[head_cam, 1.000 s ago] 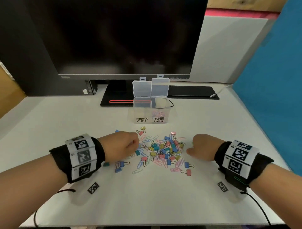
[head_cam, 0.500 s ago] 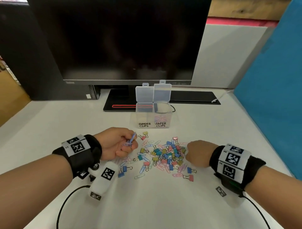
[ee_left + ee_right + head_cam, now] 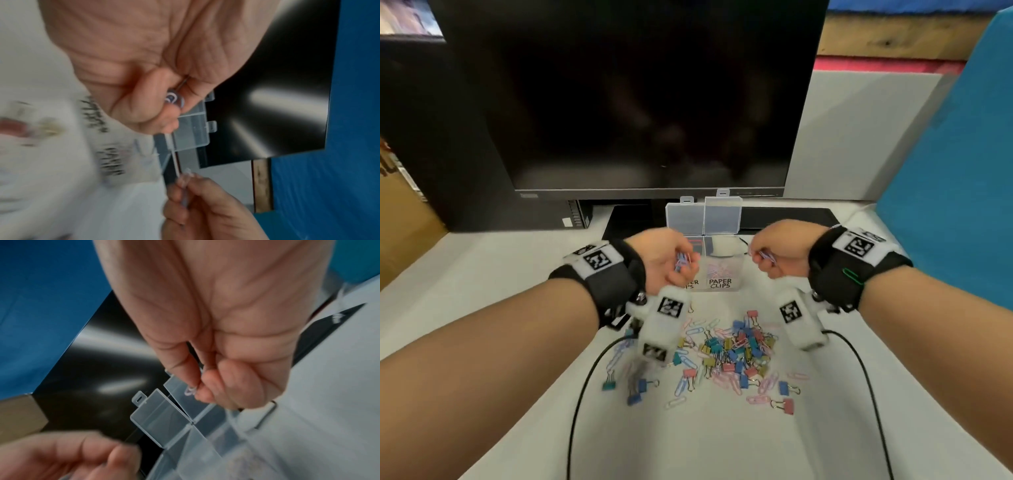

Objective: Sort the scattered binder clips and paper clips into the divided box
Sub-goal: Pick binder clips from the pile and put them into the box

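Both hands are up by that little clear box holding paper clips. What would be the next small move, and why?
Probably drop them in. The left hand and right hand each pinch pastel paper clips beside the clear divided plastic box, whose lids stand open. The compartment labelled PAPER CLIPS already holds some, so both should likely release there.

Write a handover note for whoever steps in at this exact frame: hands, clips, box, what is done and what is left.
Left hand: holds a small bunch of paper clips, raised in front of the divided box.
Right hand: pinches paper clips beside the box's right wall.
Box: both lids open; some paper clips already lie in the compartment marked PAPER CLIPS. The other label is half hidden by the left hand.
Left to do: drop both handfuls in the paper clip side, then sort the pile of clips on the table; many binder clips and paper clips remain there.
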`<state>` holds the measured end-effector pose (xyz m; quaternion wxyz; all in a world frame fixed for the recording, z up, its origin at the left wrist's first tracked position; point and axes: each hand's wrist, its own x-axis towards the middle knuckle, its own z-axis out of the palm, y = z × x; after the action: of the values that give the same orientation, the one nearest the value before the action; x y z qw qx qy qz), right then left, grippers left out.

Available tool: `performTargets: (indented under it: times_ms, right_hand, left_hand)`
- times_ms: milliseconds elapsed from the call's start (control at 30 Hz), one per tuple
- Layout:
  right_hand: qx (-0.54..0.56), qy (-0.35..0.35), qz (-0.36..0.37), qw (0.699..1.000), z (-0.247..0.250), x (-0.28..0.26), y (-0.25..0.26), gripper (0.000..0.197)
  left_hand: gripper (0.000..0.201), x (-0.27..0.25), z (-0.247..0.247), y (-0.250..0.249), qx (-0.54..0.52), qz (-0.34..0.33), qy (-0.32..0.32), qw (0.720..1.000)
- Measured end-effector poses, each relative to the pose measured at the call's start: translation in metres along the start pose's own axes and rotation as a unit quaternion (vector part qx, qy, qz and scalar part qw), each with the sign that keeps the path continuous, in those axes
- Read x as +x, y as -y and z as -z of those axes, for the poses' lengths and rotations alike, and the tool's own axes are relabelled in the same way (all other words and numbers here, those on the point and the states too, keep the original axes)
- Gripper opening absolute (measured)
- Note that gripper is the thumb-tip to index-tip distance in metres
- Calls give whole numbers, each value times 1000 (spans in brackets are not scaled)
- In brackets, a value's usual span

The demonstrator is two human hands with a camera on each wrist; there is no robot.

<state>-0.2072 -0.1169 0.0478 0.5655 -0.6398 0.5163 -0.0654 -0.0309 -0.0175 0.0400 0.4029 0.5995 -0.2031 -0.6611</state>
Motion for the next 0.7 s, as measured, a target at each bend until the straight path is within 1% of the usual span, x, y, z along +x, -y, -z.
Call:
performTargets:
  times_ms: [100,167,267,300,367,433,500,567,633,700]
  right_hand:
    - [-49,-2,-20,999,-7,21,25,29]
    - [-63,-17,-41,997,-10,34,37,26]
    - [-17,-6,-68,998,-13,43,49,15]
    - [12,10,-74,997,-12,42,52,17]
    - [69,35,-55,995,-7,43,52,28]
    - [48,49,-29,997,-5,44,51,34]
    - [-5,37,-14,999,-3,42,48,28]
    - [-58,13,17,998,-1,41,42,29]
    - [-60,-4,44,997,3,41,33,31]
    - [-48,-21,67,996,5,39,22,29]
  left_hand:
    - [23,11,-16,-27,-61,-30,-50,996]
    - [28,19,-25,-36,-76,-34,-71,994]
    - [35,27,-30,-37,-115,-20,-65,991]
    - [38,30,-30,-37,-131,-16,-49,990]
    - [45,32,-30,-36,-145,-11,-12,989]
    - [50,31,-30,-37,-152,-10,1,988]
    - [44,29,-31,-40,-150,-14,2,989]
    - [46,28,-34,-42,-137,-14,5,990]
    - [53,29,-37,-43,-120,-8,1,993]
    - [59,31,-41,-45,-100,-5,-4,995]
